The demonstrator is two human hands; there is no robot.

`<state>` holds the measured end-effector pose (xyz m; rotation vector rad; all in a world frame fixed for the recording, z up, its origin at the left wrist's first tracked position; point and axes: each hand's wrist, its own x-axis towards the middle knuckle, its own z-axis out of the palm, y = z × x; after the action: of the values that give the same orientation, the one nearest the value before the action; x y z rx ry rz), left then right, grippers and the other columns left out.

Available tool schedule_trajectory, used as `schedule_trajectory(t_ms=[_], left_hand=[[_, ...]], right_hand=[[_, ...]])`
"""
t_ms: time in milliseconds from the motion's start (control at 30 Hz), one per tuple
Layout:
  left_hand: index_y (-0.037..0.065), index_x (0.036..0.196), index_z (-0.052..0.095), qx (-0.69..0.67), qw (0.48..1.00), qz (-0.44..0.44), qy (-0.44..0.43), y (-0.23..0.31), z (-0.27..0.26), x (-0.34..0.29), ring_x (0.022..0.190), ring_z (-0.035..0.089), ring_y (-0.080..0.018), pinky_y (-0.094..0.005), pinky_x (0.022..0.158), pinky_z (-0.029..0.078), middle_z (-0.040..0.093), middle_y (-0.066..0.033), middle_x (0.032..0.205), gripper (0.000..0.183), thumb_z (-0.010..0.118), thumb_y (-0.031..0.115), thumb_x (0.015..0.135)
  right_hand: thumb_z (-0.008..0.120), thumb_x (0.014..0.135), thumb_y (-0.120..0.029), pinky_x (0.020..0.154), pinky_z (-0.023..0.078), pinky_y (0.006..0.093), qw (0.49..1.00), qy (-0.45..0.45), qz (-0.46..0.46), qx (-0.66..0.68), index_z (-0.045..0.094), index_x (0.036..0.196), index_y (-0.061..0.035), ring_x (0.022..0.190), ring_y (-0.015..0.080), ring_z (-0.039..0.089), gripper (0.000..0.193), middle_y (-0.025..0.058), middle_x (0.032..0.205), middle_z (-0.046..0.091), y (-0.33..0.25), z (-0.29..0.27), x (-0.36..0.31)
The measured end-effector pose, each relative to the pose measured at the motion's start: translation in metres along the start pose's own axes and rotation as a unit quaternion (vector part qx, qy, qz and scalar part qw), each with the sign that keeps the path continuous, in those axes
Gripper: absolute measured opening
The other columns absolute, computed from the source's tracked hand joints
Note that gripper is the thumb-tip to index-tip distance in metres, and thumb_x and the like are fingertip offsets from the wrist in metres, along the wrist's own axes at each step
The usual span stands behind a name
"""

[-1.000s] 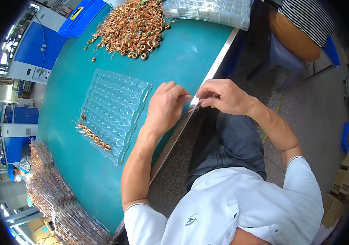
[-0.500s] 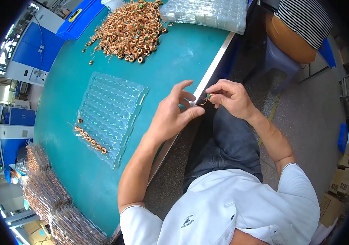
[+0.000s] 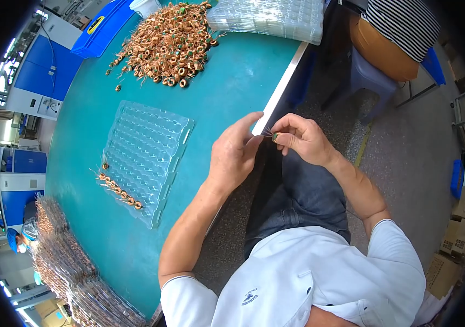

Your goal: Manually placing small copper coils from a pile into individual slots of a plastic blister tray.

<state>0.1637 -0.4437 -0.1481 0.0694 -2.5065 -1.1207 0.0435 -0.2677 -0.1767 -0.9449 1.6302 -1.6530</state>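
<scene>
My right hand (image 3: 306, 140) pinches a small ring-shaped copper-wire coil (image 3: 275, 136) with some green on it, just off the table's edge. Thin wire leads stick out from the coil toward my left hand (image 3: 235, 152). That hand is beside the leads, thumb and index finger apart; its other fingers are partly hidden. On the green table (image 3: 210, 82), to the left, lies a clear plastic tray (image 3: 145, 147) with rows of pockets. Several coils (image 3: 121, 192) fill a row along its near side, and a single coil (image 3: 105, 165) sits at its left edge.
A large heap of coils (image 3: 170, 46) covers the far part of the table, near a blue bin (image 3: 99, 32) and stacked clear trays (image 3: 268, 19). Filled trays (image 3: 74, 267) are piled at the near left. A person sits on a stool (image 3: 371, 79) at the far right.
My left hand has turned, and its thumb and fingers have drawn closer together. The coil in my right hand has shifted slightly left and down, its leads now pointing left.
</scene>
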Motion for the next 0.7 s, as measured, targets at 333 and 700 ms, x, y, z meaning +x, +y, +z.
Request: schedule_trajectory(t_ms=[333, 700], left_hand=[[0.012, 0.1, 0.069, 0.019, 0.991, 0.108, 0.077, -0.006, 0.004, 0.0, 0.091, 0.057, -0.0288, -0.0376, 0.075, 0.048, 0.062, -0.0074, 0.105, 0.029, 0.078, 0.005, 0.073], [0.004, 0.087, 0.063, -0.098, 0.993, -0.031, 0.053, -0.005, 0.009, -0.006, 0.066, 0.057, -0.0212, -0.0327, 0.059, 0.046, 0.06, -0.0078, 0.075, 0.008, 0.069, 0.001, 0.083]], right_hand=[[0.062, 0.095, -0.013, 0.053, 0.053, 0.023, 0.996, -0.019, -0.014, -0.087, 0.063, 0.105, 0.0, 0.066, 0.0103, 0.065, 0.017, 0.0056, 0.08, 0.068, -0.008, 0.002, 0.002], [0.067, 0.09, -0.006, 0.054, 0.053, 0.0238, 0.988, -0.021, -0.096, -0.116, 0.064, 0.1, 0.0019, 0.062, 0.0106, 0.065, 0.013, 0.0077, 0.079, 0.069, -0.009, 0.011, 0.0]])
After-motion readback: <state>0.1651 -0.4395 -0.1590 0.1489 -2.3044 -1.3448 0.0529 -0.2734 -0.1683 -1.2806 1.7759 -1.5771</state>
